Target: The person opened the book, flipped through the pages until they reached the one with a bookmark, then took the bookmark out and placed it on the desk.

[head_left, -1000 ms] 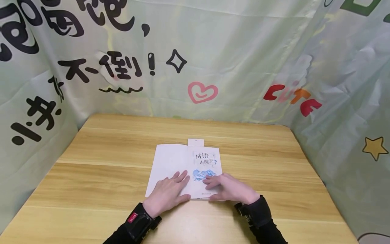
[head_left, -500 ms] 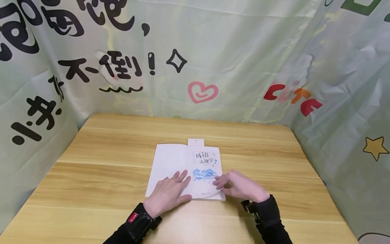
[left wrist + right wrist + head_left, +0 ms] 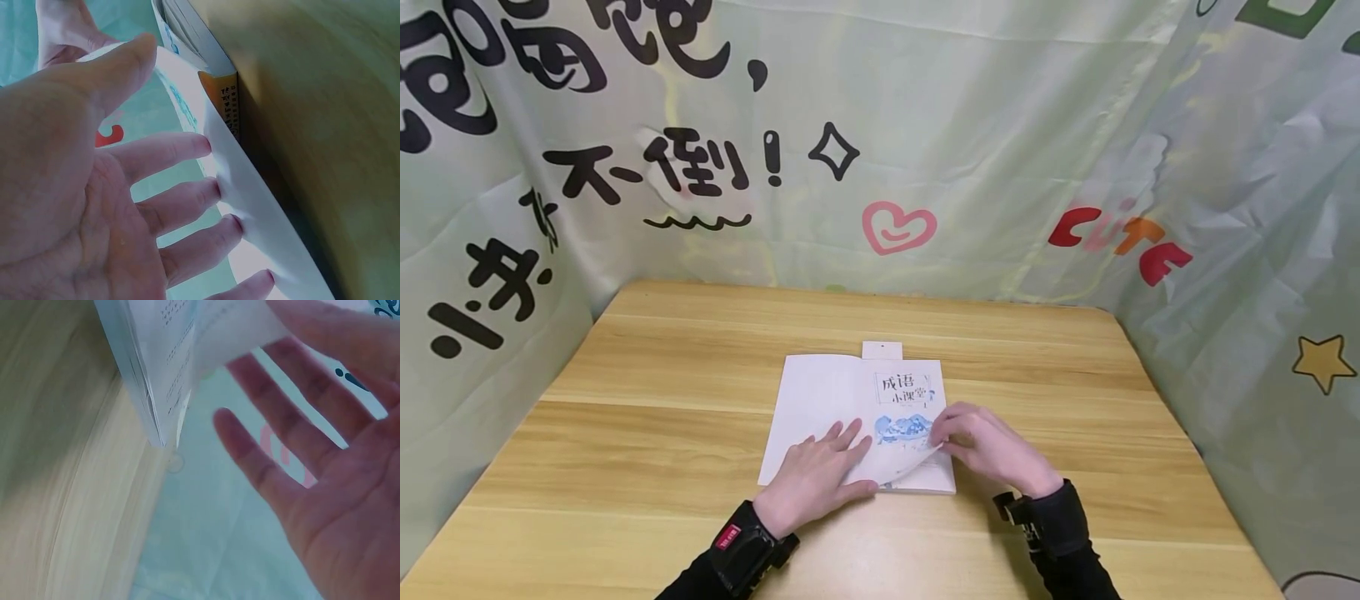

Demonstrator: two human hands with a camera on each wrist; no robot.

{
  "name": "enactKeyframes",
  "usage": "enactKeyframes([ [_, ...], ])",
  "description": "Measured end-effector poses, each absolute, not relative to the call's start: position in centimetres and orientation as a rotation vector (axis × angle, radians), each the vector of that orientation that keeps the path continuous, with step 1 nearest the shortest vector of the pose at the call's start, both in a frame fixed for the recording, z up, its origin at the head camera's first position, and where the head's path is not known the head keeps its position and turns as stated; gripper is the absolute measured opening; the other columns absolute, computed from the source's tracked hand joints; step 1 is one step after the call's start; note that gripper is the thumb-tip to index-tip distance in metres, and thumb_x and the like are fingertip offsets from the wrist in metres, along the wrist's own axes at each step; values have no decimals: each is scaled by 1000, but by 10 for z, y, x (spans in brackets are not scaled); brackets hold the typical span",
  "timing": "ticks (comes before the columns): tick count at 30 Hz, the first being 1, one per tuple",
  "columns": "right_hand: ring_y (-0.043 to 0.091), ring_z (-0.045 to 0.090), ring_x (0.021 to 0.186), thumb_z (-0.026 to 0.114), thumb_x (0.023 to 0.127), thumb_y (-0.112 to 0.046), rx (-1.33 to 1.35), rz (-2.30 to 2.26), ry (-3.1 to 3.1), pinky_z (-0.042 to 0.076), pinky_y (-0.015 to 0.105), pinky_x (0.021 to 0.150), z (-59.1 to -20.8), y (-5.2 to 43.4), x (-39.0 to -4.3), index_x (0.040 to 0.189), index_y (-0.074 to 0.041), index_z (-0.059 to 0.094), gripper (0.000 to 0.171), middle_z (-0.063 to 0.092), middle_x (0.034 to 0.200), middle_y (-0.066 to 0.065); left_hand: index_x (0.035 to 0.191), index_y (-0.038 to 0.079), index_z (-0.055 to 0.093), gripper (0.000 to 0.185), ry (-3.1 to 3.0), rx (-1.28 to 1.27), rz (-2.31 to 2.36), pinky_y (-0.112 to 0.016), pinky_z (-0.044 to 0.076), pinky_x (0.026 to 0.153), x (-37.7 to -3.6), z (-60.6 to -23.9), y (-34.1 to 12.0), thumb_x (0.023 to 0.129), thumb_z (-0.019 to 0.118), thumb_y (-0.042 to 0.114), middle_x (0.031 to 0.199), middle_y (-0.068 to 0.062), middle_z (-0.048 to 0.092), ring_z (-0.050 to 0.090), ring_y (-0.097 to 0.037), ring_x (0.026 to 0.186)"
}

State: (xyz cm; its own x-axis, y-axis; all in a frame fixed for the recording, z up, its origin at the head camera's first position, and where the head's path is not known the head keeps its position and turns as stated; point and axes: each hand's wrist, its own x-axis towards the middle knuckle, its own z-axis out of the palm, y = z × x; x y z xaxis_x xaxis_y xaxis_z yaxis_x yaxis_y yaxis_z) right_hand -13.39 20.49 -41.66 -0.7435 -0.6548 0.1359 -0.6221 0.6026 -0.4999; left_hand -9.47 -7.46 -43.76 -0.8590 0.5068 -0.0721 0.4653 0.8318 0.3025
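Observation:
An open book lies near the middle of the table, its left side plain white. On the right is a title page with dark characters and a blue picture. My left hand rests on the left side, fingers spread, fingertips against the white surface in the left wrist view. With thumb and fingers my right hand pinches the title page's lower right corner, which curls up off the sheet below. The right wrist view shows the lifted page between thumb and fingers, with the other fingers extended.
A white tab sticks out beyond the book's top edge. The wooden table extends around the book. A printed cloth hangs behind and along both sides. In the left wrist view an orange part of the book's spine shows.
My right hand has moved from resting on the title page to its right edge and now lifts the lower corner, baring the sheet beneath. The left hand has stayed nearly still.

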Motion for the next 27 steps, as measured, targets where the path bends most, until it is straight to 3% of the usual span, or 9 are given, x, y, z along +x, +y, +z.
enactKeyframes([
  [8, 8, 57, 91, 77, 79, 7, -1129, -845, 2904, 57, 25, 80, -417, 200, -133, 87, -16, 73, 25, 62, 93, -7, 143, 19, 57, 64, 2868, 792, 367, -64, 46, 106, -94, -437, -74, 94, 56, 61, 157, -12, 46, 46, -39, 143],
  [16, 3, 58, 78, 76, 80, 8, -1109, -1018, 2922, 57, 30, 69, -420, 196, -134, 84, -15, 58, 30, 67, 84, -5, 143, 23, 58, 64, 2871, 800, 337, -66, 44, 106, -94, -438, -71, 94, 53, 64, 154, -8, 51, 44, -40, 144],
  [25, 3, 57, 72, 79, 79, 3, -1056, -1108, 3018, 54, 31, 66, -424, 191, -134, 86, -15, 61, 27, 72, 83, -4, 143, 21, 57, 67, 2848, 797, 422, -69, 42, 106, -96, -435, -74, 94, 52, 66, 150, -7, 56, 43, -41, 145],
  [27, 6, 63, 75, 79, 79, 4, -1057, -1131, 3039, 57, 33, 69, -425, 189, -134, 87, -14, 62, 26, 74, 86, -3, 144, 21, 57, 67, 2837, 795, 446, -69, 42, 106, -96, -432, -74, 95, 50, 66, 149, -6, 57, 43, -42, 145],
])
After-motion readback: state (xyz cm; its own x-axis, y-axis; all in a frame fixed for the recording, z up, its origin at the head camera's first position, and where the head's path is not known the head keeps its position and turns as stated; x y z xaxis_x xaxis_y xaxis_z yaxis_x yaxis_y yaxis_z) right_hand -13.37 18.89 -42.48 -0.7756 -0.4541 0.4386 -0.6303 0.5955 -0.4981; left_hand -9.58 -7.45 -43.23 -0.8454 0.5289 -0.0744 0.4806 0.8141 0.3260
